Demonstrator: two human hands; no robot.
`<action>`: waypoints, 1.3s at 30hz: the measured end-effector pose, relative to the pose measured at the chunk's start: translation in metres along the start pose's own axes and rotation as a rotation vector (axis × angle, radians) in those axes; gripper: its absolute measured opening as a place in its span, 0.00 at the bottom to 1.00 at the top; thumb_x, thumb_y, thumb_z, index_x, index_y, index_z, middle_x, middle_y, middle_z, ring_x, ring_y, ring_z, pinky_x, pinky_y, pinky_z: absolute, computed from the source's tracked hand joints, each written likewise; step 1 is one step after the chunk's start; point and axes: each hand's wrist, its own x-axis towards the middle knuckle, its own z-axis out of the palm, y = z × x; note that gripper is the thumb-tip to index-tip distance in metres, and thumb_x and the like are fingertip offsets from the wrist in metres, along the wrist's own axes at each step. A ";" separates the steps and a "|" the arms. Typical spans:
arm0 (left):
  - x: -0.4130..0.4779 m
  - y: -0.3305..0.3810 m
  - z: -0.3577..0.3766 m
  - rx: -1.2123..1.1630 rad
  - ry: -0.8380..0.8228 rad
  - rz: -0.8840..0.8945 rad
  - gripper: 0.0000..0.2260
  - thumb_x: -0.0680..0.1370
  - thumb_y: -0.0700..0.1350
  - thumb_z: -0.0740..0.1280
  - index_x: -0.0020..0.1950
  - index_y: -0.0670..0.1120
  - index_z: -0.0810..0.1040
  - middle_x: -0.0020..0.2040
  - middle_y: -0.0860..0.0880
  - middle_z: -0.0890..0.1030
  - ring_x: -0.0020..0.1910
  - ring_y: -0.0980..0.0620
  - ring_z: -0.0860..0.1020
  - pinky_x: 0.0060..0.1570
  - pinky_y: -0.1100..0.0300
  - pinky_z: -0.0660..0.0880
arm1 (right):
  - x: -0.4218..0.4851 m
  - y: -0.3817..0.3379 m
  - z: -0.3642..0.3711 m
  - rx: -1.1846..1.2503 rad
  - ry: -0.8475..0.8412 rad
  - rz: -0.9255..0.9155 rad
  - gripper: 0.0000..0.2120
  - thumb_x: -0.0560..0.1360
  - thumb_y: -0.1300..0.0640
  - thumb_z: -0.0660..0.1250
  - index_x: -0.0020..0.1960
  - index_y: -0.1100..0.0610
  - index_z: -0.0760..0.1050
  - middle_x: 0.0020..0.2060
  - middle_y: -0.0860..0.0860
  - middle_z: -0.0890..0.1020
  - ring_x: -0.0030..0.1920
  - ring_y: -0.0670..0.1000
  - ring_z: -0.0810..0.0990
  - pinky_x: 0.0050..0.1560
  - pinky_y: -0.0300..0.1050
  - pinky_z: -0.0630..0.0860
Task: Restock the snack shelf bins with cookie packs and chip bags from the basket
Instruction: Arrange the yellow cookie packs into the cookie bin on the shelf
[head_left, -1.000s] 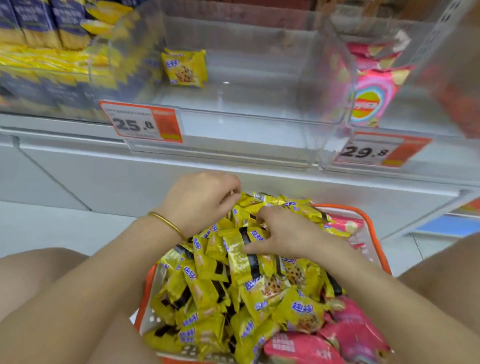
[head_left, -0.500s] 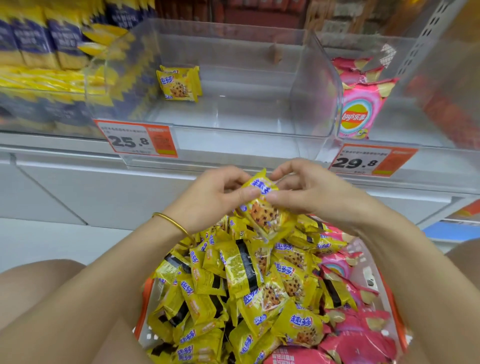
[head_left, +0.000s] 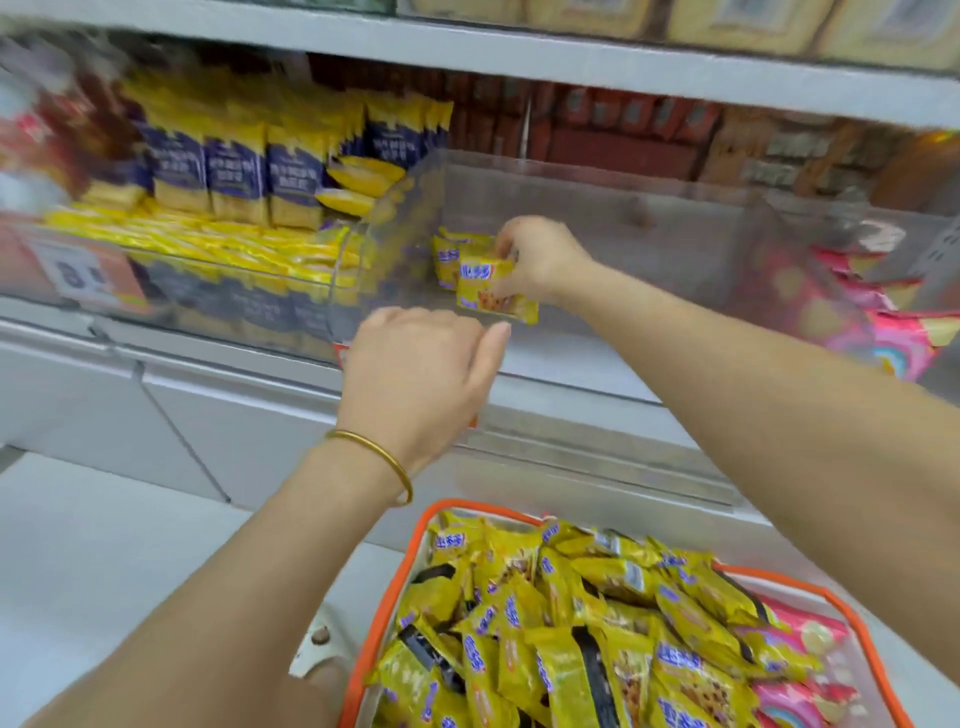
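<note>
basket (head_left: 415, 540) nearest: heaped with yellow cookie packs (head_left: 545, 623), pink chip bags (head_left: 795, 639) at its right edge. left hand (head_left: 421, 379) hovers at the bin front, fingers loosely curled, holding nothing. step looks like placing: right hand (head_left: 540, 260) is inside the clear bin (head_left: 649, 208), pinching one cookie pack (head_left: 493, 291) (yellow, glossy, tilted) just beside a lone pack (head_left: 449, 254). next: set it down flat, let go.
</note>
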 end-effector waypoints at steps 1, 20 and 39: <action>-0.001 -0.001 0.001 0.024 0.000 0.004 0.18 0.78 0.53 0.51 0.29 0.49 0.60 0.25 0.45 0.75 0.28 0.42 0.75 0.35 0.58 0.58 | 0.012 -0.001 0.012 -0.029 -0.038 0.001 0.19 0.69 0.56 0.73 0.58 0.58 0.76 0.56 0.56 0.79 0.57 0.55 0.77 0.48 0.42 0.70; -0.003 -0.007 -0.004 -0.087 0.081 0.066 0.17 0.78 0.50 0.56 0.36 0.45 0.77 0.33 0.48 0.77 0.35 0.43 0.75 0.36 0.54 0.65 | 0.027 -0.019 0.013 -0.183 0.112 0.096 0.20 0.72 0.61 0.68 0.62 0.56 0.68 0.62 0.57 0.68 0.60 0.60 0.72 0.47 0.48 0.69; -0.072 0.066 -0.006 -0.237 -0.481 0.035 0.15 0.74 0.52 0.55 0.45 0.50 0.80 0.41 0.53 0.80 0.41 0.51 0.77 0.40 0.54 0.74 | -0.281 0.013 0.085 -0.138 -0.578 0.113 0.34 0.69 0.40 0.71 0.66 0.56 0.63 0.60 0.54 0.65 0.60 0.58 0.71 0.43 0.48 0.67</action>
